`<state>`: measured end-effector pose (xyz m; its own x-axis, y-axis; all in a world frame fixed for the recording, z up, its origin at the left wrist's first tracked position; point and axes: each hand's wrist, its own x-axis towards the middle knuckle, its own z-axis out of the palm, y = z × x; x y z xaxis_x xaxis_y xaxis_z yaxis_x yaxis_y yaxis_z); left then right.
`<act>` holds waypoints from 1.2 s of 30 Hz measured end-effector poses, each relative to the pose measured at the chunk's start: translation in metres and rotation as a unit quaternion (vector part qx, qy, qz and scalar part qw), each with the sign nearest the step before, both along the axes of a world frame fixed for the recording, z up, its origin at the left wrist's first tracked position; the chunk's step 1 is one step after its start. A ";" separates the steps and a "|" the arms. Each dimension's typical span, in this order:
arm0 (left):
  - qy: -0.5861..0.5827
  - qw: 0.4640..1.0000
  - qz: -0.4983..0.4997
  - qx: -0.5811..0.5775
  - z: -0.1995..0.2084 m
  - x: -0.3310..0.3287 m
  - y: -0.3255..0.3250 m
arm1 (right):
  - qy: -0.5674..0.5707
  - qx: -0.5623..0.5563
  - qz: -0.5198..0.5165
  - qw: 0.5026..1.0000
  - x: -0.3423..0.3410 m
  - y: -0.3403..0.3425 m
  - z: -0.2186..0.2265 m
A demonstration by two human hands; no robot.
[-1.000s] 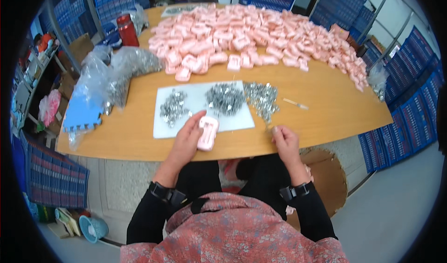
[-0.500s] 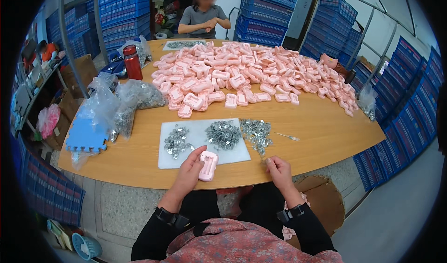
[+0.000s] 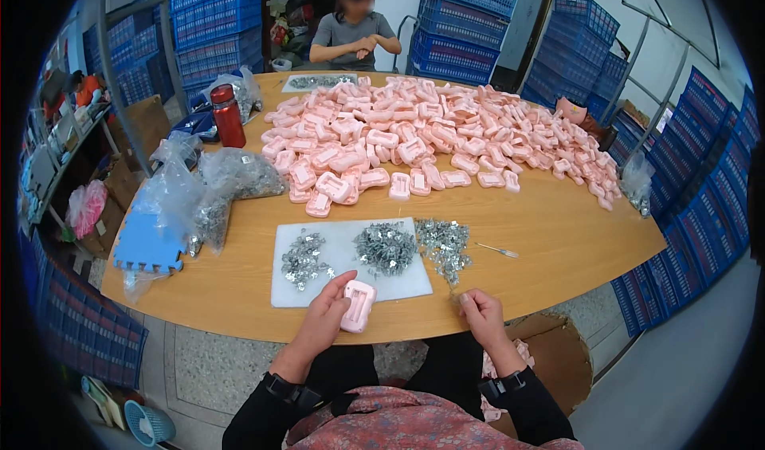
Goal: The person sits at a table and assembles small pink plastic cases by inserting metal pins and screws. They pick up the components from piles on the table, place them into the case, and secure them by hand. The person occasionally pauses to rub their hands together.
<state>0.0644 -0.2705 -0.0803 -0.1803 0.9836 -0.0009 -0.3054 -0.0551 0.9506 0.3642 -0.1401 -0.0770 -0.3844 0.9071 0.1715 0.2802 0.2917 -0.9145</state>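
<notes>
Stacked blue crates [image 3: 470, 19] line the walls around a rounded wooden table [image 3: 558, 235] at which I sit. My left hand [image 3: 323, 322] grips a pink plastic casing [image 3: 358, 306] at the near table edge, fingers wrapped along its left side, the part tilted slightly and resting partly on the white mat [image 3: 343, 251]. My right hand [image 3: 480, 310] rests on the table edge well to the right of the casing, fingertips pinched together; whether they hold a small metal piece I cannot tell.

Directly beyond my hands, the mat carries three heaps of small metal clips [image 3: 386, 247], the rightmost heap spilling onto the bare wood just beyond my right hand. Farther out lies a large pile of pink casings [image 3: 430, 139]. Beyond and left of my left hand sit clear plastic bags [image 3: 231, 179], a blue foam tile [image 3: 143, 247] and a red bottle [image 3: 228, 115]. A person [image 3: 355, 31] sits at the far side.

Compared with half a second ago, my hands and the casing hold nearly the same positions; the view has tilted upward, showing more of the far wall.
</notes>
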 end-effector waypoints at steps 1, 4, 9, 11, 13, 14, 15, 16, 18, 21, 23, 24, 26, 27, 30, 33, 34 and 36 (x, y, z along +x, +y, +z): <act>0.002 1.000 -0.003 -0.008 0.001 -0.001 0.000 | -0.003 -0.004 0.002 1.000 0.000 0.000 0.001; 0.028 1.000 0.002 -0.008 0.000 -0.001 -0.001 | -0.007 0.012 0.015 1.000 0.002 0.001 0.000; 0.027 1.000 0.004 -0.014 -0.001 0.000 -0.002 | 0.007 -0.010 0.028 1.000 0.005 0.004 -0.003; 0.027 0.999 0.000 -0.027 0.002 0.000 -0.002 | 0.004 -0.024 0.035 0.999 0.006 0.004 -0.003; 0.013 0.999 -0.014 -0.044 0.008 0.000 -0.001 | 0.006 -0.048 0.038 0.998 0.009 0.005 -0.001; 0.009 0.998 -0.009 -0.053 0.010 0.000 -0.001 | 0.008 -0.068 0.043 0.997 0.009 0.006 0.002; 0.005 0.998 -0.005 -0.062 0.011 0.001 -0.001 | 0.011 -0.087 0.048 0.995 0.009 0.006 0.005; 0.001 0.998 -0.001 -0.070 0.011 0.001 -0.001 | 0.013 -0.106 0.053 0.993 0.010 0.006 0.007; 0.002 0.997 0.007 -0.077 0.013 0.002 -0.001 | 0.022 -0.100 0.061 0.993 0.009 0.008 0.006; 0.021 0.996 0.017 -0.083 0.013 0.003 0.000 | 0.018 -0.084 0.078 0.993 0.015 0.011 0.001; 0.029 0.995 0.031 -0.085 0.012 0.005 0.000 | 0.003 -0.046 0.092 0.995 0.016 0.012 0.003; 0.028 0.995 0.042 -0.086 0.011 0.006 0.000 | 0.016 -0.053 0.103 0.993 0.016 0.012 0.006; 0.030 0.994 0.051 -0.089 0.010 0.007 0.000 | 0.015 -0.055 0.121 0.991 0.017 0.013 0.009; 0.033 0.994 0.049 -0.092 0.010 0.006 -0.001 | 0.015 -0.056 0.131 0.990 0.018 0.014 0.011; 0.032 0.993 0.058 -0.100 0.015 0.009 0.001 | 0.026 -0.032 0.152 0.987 0.021 0.017 0.010; 0.045 0.991 0.076 -0.100 0.013 0.011 0.003 | 0.041 -0.006 0.161 0.986 0.023 0.019 0.007; 0.053 0.990 0.081 -0.099 0.011 0.012 0.004 | 0.047 0.004 0.163 0.986 0.024 0.019 0.003; 0.055 0.990 0.086 -0.101 0.014 0.014 0.006 | 0.054 0.007 0.165 0.985 0.026 0.019 0.001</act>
